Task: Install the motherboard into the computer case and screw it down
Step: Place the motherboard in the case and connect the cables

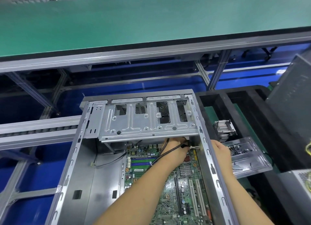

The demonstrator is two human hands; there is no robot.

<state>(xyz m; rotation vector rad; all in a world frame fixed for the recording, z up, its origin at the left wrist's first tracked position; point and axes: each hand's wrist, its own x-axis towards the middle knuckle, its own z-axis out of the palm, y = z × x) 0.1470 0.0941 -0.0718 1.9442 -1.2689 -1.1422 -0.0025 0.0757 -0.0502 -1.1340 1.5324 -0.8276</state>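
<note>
Green matting (134, 19) covers the conveyor bench beyond an open computer case (217, 174), which lies on its side. Inside it sits the motherboard (171, 199), flat on the case floor. At its far end, the left hand (176, 147) reaches under the drive cage (134, 123), a black cable (161, 155) crossing its back; I cannot tell how those fingers are set. Outside the case wall, the right hand (218, 152) curls its fingers at a clear screw tray (249, 159); what they hold is hidden.

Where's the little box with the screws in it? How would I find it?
Start at the big open computer case in the middle. Just past its right wall, by the person's right hand, a clear plastic tray lies tilted on the black bin. It is the only see-through thing there, with small dark screws inside.
</note>
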